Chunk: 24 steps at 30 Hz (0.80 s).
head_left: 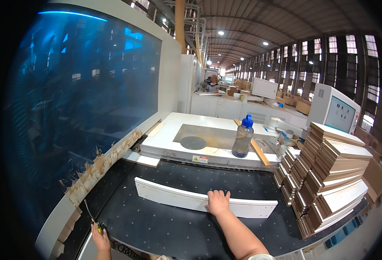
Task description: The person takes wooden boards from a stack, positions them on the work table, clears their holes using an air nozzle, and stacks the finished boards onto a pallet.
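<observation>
A long white board (169, 193) stands on edge on the black table (165, 234), with small holes near its ends. My right hand (218, 202) is closed over its upper edge, right of the middle, the thumb side hidden behind the wrist. Lower left, my left hand (99, 238) is wrapped round an air blow gun (89, 211) with a yellow and black body and a thin metal nozzle pointing up and away. A black coiled hose (128, 251) lies beside that hand.
Stacked white-faced panels (329, 173) rise at the right. Beyond the table, a blue-capped bottle (243, 138) and a wooden strip (260, 151) rest on a white machine bed (165, 130). A blue-windowed machine cover (91, 78) with a ragged strip curtain (100, 169) borders the left; a monitor (340, 112) stands back right.
</observation>
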Motion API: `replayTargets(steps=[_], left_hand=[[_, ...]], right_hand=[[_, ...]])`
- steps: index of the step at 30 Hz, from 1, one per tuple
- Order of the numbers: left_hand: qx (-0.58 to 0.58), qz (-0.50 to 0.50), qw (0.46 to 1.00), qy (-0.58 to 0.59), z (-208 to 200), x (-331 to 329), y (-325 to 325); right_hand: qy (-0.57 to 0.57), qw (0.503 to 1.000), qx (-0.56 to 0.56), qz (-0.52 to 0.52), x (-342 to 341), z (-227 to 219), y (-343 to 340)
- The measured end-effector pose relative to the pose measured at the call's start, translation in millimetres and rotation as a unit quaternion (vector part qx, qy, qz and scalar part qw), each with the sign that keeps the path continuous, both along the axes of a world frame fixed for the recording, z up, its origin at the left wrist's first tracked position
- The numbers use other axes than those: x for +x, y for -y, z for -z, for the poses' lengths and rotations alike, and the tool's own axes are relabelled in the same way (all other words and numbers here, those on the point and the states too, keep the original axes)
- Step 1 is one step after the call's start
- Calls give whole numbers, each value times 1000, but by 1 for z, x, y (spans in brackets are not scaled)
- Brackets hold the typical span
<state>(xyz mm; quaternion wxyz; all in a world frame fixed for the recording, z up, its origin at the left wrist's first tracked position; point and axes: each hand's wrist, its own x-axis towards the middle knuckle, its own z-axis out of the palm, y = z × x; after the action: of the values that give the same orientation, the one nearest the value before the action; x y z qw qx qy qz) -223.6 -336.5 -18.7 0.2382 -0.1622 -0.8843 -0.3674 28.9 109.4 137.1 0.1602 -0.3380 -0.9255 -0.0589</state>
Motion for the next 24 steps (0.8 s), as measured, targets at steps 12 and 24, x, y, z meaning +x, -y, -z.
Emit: replayTargets(steps=[12, 24], left_hand=[[178, 34, 983, 40, -26, -23, -17], [112, 357, 905, 201, -89, 63, -70]], right_hand=[[-23, 999, -25, 25, -13, 9, -16], [-42, 998, -45, 9, -9, 10, -20]])
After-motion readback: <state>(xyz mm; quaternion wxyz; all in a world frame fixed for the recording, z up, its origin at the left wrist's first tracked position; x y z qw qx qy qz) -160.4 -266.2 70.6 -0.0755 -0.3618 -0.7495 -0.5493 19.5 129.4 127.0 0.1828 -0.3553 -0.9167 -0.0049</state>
